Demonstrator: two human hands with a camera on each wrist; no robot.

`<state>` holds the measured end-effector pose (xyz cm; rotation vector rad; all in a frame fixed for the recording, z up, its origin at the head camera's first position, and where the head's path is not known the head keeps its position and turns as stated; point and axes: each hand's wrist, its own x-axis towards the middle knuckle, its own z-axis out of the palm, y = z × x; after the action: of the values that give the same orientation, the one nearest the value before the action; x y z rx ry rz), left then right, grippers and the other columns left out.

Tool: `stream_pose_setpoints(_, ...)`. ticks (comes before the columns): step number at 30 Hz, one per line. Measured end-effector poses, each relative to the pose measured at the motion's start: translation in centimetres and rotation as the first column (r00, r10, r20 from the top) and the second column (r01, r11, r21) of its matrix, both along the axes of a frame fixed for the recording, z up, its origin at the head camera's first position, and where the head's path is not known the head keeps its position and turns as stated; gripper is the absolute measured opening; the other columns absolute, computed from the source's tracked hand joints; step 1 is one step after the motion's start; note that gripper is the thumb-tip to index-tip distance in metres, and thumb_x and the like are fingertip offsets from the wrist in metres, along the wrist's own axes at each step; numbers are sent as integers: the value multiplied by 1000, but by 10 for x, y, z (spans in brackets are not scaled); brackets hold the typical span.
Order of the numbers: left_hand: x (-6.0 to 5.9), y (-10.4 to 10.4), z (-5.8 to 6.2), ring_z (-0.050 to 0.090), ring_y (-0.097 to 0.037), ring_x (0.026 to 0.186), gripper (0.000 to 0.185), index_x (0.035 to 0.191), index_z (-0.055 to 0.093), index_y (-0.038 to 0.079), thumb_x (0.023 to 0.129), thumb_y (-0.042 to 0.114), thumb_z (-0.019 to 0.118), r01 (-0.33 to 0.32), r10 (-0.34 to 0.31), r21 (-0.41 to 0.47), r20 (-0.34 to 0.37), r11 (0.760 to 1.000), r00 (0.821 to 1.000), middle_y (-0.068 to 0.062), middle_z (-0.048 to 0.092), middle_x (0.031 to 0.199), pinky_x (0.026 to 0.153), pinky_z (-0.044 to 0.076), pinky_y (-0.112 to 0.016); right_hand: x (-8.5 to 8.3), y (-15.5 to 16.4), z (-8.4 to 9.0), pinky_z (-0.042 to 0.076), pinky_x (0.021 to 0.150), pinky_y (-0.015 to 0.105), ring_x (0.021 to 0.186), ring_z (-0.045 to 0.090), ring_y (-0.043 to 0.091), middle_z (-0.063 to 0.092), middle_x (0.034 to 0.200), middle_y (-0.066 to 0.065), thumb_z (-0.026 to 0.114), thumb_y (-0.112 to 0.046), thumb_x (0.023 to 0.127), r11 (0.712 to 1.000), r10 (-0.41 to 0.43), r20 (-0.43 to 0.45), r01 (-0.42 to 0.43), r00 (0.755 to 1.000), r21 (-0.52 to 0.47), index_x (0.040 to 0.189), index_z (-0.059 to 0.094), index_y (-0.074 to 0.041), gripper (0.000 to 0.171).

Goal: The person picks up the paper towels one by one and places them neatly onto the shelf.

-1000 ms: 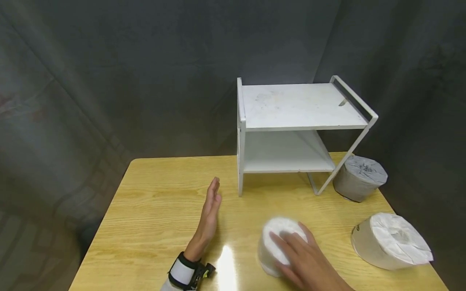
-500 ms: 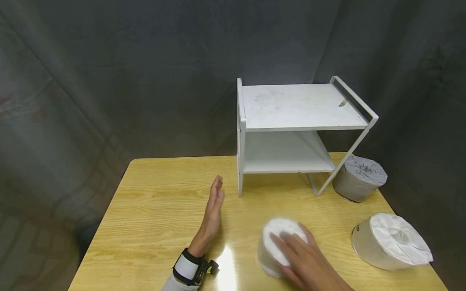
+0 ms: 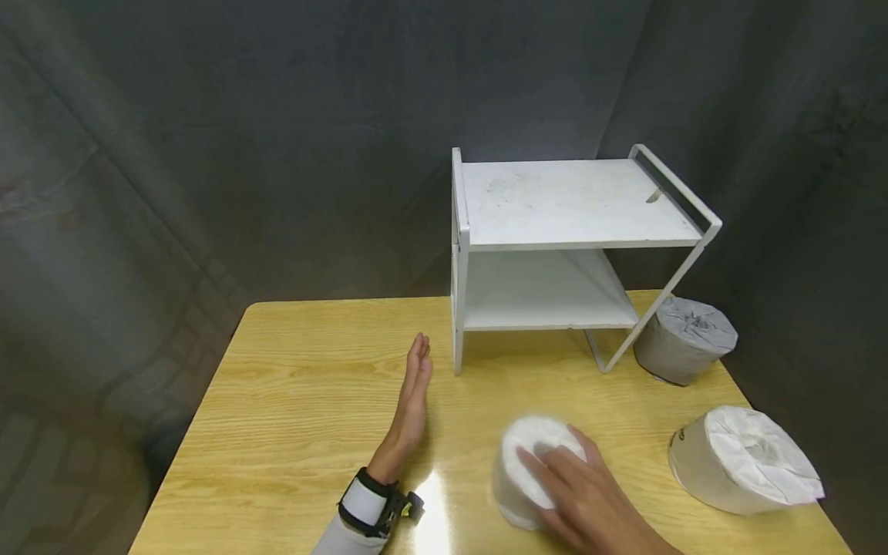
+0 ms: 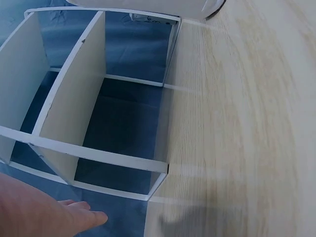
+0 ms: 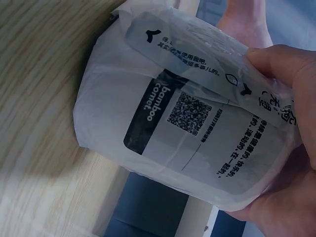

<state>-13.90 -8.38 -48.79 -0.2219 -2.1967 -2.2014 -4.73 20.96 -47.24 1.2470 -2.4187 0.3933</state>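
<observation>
My right hand (image 3: 586,493) grips a wrapped toilet roll (image 3: 512,489) from above, near the table's front. Its outline is blurred in the head view. In the right wrist view the same toilet roll (image 5: 163,123) shows a printed label with a square code, between my thumb (image 5: 276,61) on one side and fingers (image 5: 269,210) on the other. To the left, my left hand (image 3: 405,416) stands on edge above the table, fingers straight and together, palm towards the roll. It holds nothing. The left wrist view shows part of the left hand (image 4: 54,212) at its lower left.
A white two-tier shelf (image 3: 576,204) stands on the wooden table (image 3: 291,401) at the back right. One wrapped roll (image 3: 683,343) sits behind its right leg; another wrapped roll (image 3: 738,462) lies at the table's right. Dark curtains (image 3: 312,154) surround the table.
My left hand has drifted slightly right and away from me, towards the shelf. The right hand and the toilet roll under it stay almost where they were.
</observation>
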Motion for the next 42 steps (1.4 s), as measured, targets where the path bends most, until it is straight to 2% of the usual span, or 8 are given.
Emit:
stream_pose_setpoints(9, -5, 6, -4, 7, -34, 164, 70, 171, 1, 13, 115, 45, 25, 7, -7, 14, 18, 1000, 1000, -12, 6, 178, 130, 6, -62, -3, 2, 4, 4, 133, 44, 118, 63, 22, 67, 130, 7, 55, -45, 108, 1000, 22, 20, -22, 1000, 9, 154, 53, -5, 61)
stream_pose_setpoints(16, -10, 11, -7, 6, -33, 164, 72, 171, 1, 13, 114, 49, 24, -3, 3, 4, 40, 1000, 999, -11, 6, 178, 129, 5, -64, -5, 1, 9, 6, 132, 44, 117, 64, 22, 68, 128, 6, 45, -48, 112, 1000, 24, -2, -24, 1000, 18, 152, 55, -4, 61)
stream_pose_setpoints(23, -14, 15, -9, 4, -33, 164, 71, 171, -1, 13, 114, 49, 22, 8, -8, -4, 52, 1000, 999, -11, 4, 178, 128, 3, -66, -4, 2, 6, 6, 132, 46, 118, 63, 22, 68, 128, 7, 54, -46, 108, 999, 32, 20, -33, 999, 28, 153, 54, -3, 62)
stream_pose_setpoints(30, -16, 20, -11, 4, -32, 164, 70, 171, -1, 13, 114, 50, 17, 10, -9, -14, 59, 1000, 998, -10, 4, 179, 129, 2, -64, -3, 1, 8, 8, 132, 47, 118, 63, 21, 68, 127, 5, 42, -48, 113, 999, 31, -1, -31, 1000, 18, 152, 55, -3, 62)
stream_pose_setpoints(38, -19, 27, -13, 2, -32, 164, 70, 171, -1, 13, 114, 49, 15, 23, -23, 1, 56, 1000, 998, -10, 3, 179, 128, 0, -66, -2, 2, 7, 6, 133, 45, 116, 64, 21, 69, 126, 5, 40, -50, 113, 999, 17, 5, -17, 1000, 29, 153, 54, -4, 63)
stream_pose_setpoints(42, -20, 29, -13, 1, -32, 164, 71, 171, 0, 13, 114, 50, 15, 17, -17, 4, 53, 1000, 998, -11, 2, 179, 129, 0, -64, -4, 2, 6, 8, 133, 47, 114, 65, 23, 70, 124, 6, 41, -48, 113, 999, 38, -24, -38, 999, 10, 151, 56, -2, 62)
